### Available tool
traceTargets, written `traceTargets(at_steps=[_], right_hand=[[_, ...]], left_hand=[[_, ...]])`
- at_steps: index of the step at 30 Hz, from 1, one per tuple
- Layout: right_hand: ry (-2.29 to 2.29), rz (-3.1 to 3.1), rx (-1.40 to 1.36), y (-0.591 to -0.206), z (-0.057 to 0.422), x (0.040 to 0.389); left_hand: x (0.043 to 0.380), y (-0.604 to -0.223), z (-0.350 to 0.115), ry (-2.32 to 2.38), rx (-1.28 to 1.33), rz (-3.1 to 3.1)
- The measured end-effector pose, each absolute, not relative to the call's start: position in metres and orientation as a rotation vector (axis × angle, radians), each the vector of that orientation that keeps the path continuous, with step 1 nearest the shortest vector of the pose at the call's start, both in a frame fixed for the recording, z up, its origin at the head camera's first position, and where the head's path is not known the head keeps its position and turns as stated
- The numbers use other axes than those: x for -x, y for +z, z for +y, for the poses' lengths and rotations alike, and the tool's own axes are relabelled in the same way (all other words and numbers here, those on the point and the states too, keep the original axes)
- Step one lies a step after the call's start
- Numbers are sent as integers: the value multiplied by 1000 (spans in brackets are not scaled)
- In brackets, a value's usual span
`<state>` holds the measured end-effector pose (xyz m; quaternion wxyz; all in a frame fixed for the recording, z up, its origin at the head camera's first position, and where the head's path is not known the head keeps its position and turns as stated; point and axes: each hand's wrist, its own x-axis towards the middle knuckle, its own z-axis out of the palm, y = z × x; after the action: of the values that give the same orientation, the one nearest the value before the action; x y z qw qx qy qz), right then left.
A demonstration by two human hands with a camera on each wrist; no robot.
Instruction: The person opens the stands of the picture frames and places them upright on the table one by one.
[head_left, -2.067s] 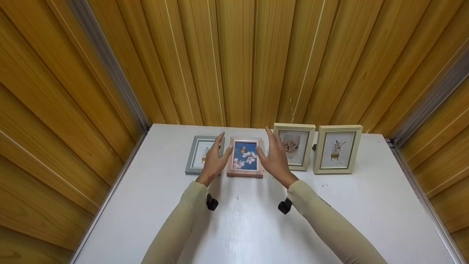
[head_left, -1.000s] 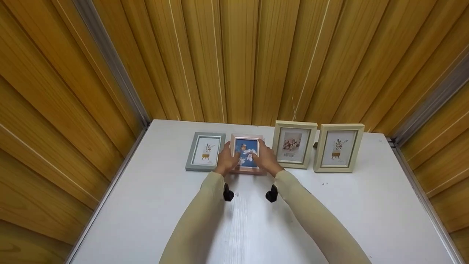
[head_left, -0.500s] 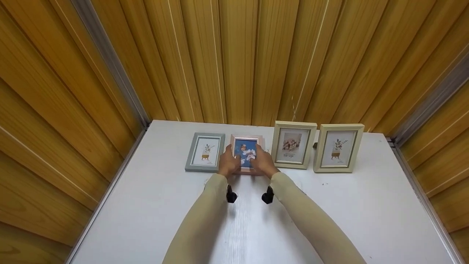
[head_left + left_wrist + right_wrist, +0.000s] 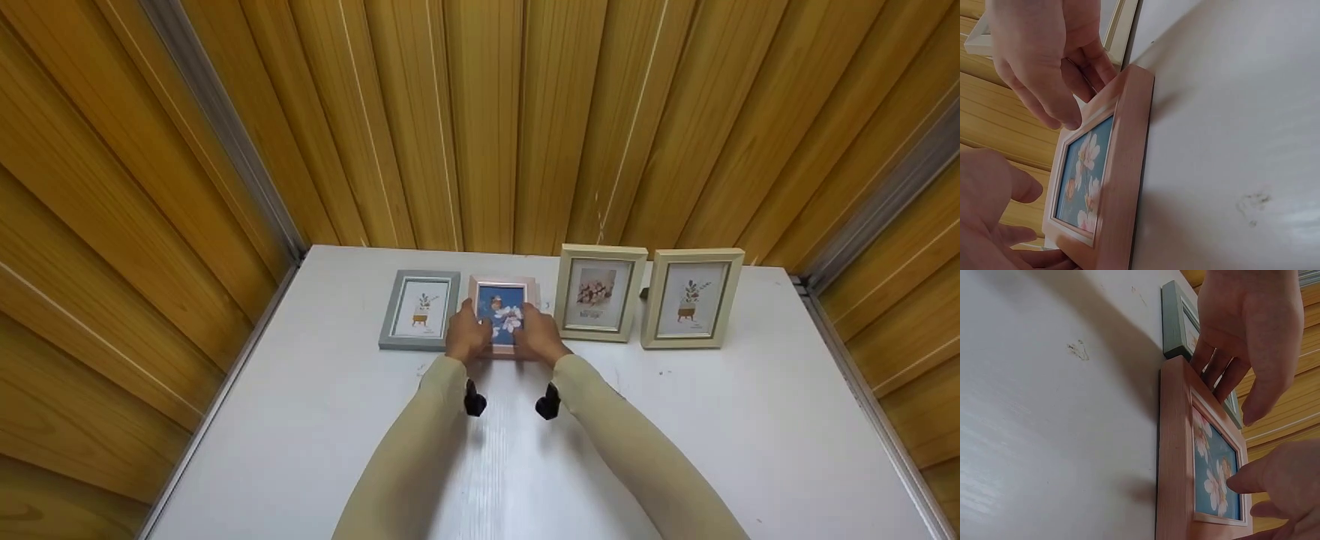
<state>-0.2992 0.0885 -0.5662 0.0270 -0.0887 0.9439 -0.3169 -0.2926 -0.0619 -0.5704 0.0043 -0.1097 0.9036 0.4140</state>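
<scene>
A pink picture frame with white blossoms on blue stands on the white table, leaning back. My left hand holds its left side, fingers along the outer edge and thumb over the front. On the opposite side my right hand does the same. In the left wrist view the right thumb reaches the pink frame's border, with fingers curled at its side. The right wrist view shows the left hand with fingers between the pink frame and a grey-green picture frame; its thumb is raised off the front.
Just left of the pink frame stands the grey-green frame with a potted-plant print. Two taller cream picture frames, one with a flower print and one with a plant print, stand to the right. Wooden panel walls enclose the white table.
Both hands came in from either side of the pink frame and took hold of its edges. In the last half second they barely move; the view tilts slightly.
</scene>
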Motion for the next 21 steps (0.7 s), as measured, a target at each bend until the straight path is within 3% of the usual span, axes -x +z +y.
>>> traceTargets(at_steps=[21], right_hand=[[-1049,2810,142,-569,92,300]], left_hand=[[287,-563,-71,1214,377,2859]])
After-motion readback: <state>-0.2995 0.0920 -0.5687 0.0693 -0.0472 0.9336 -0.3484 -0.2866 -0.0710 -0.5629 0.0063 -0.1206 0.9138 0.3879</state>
